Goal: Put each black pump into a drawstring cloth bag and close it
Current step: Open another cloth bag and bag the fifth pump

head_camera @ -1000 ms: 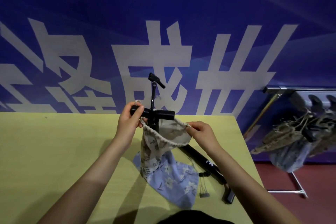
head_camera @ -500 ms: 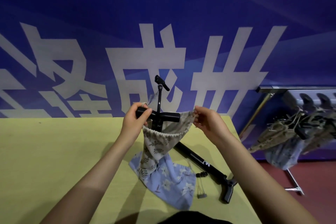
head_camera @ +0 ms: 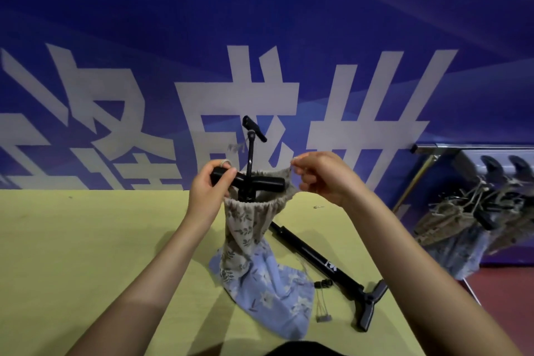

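Tabletop, yellow-green, flat (head_camera: 86, 240), bears all items. Left hand (head_camera: 208, 191): fingers curled round the T-handle of an upright black metal pump (head_camera: 250, 179), whose lower body sits inside a beige leaf-print drawstring cloth bag (head_camera: 248, 228). Right hand (head_camera: 320, 176): pinches the bag's far rim, holding the mouth wide. Blue floral cloth bag (head_camera: 277, 298) lies flat beneath the beige one. Second black pump (head_camera: 323, 263) lies just right, foot toward the table's near edge. Rack of filled bags (head_camera: 474, 211) stands far right.

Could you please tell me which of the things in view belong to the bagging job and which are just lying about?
In use: beige bag, pump in it, second pump, blue bag.
Lying about: small tag, rack of filled bags.
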